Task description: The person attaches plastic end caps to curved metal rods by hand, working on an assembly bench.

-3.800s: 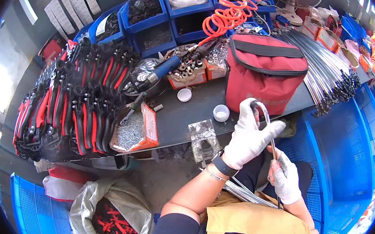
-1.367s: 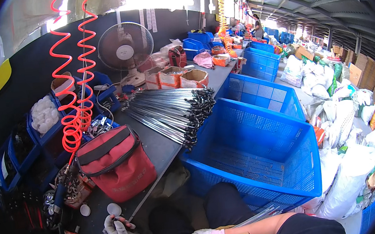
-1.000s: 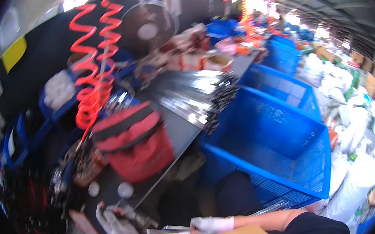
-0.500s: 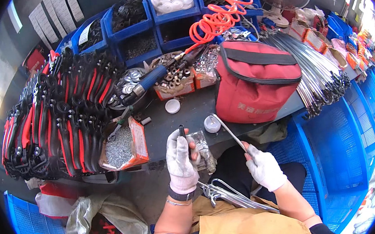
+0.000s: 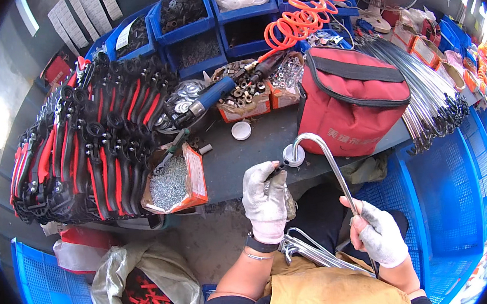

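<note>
My right hand (image 5: 380, 235), in a white glove, grips a shiny metal rod (image 5: 337, 172) with a hooked upper end. The hook curves over, and its tip reaches into a small round white tub (image 5: 294, 155) at the bench's front edge. My left hand (image 5: 265, 202), gloved too, is closed on a short black tube (image 5: 278, 169) that tilts toward the tub. Partly hidden behind that hand is a clear plastic bag (image 5: 290, 203). Across my lap lies a bundle of similar bent rods (image 5: 318, 256). A round white lid (image 5: 241, 130) rests on the bench farther back.
Black-and-red pliers-like tools (image 5: 86, 161) are stacked at left, beside a box of small screws (image 5: 169, 185). A blue power driver (image 5: 214, 96) lies by boxes of metal parts. A red bag (image 5: 353, 100) stands at right, near blue crates (image 5: 442, 203). An open sack (image 5: 145, 284) sits lower left.
The rod has turned so its hook shows, and its tip has gone into the tub. My left hand has tilted the black tube from upright toward the right. The whole view has shifted slightly.
</note>
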Demonstrator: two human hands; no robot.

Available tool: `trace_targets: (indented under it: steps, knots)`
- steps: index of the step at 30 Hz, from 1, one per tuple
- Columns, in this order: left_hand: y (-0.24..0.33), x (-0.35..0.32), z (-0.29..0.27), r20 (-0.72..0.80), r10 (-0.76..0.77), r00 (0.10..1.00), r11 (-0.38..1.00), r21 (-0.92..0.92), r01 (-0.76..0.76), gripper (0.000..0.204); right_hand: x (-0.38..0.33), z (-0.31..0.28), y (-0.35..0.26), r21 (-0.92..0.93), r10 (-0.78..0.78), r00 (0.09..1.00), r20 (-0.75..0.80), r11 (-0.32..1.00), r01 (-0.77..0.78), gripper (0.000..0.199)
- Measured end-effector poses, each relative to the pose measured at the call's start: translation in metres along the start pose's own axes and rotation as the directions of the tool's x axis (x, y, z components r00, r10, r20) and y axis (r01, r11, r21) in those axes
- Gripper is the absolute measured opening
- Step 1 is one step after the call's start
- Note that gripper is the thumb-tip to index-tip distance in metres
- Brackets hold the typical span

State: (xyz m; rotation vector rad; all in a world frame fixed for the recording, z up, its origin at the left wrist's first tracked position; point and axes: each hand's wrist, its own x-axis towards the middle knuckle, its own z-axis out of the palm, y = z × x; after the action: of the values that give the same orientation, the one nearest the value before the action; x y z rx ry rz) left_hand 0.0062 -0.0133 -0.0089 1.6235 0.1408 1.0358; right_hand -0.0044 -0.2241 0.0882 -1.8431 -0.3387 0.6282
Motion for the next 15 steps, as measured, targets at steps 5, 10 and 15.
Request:
trace_targets:
  steps: [5,10,15]
  knots:
    - [0.008,0.0,0.008,0.025,0.155,0.988,0.983,0.098,-0.157,0.023,-0.006,0.0,0.009,0.011,0.004,1.0,-0.025,1.0,-0.004,0.039]
    - [0.023,-0.004,0.016,0.107,0.164,0.981,0.957,0.223,-0.184,0.024,-0.015,0.002,0.018,-0.046,-0.048,0.991,-0.124,0.998,0.043,0.038]
    - [0.046,-0.011,0.034,0.637,-0.461,0.618,0.27,-0.562,0.782,0.029,-0.015,-0.002,0.044,0.092,-0.013,0.985,-0.173,0.995,0.029,0.037]
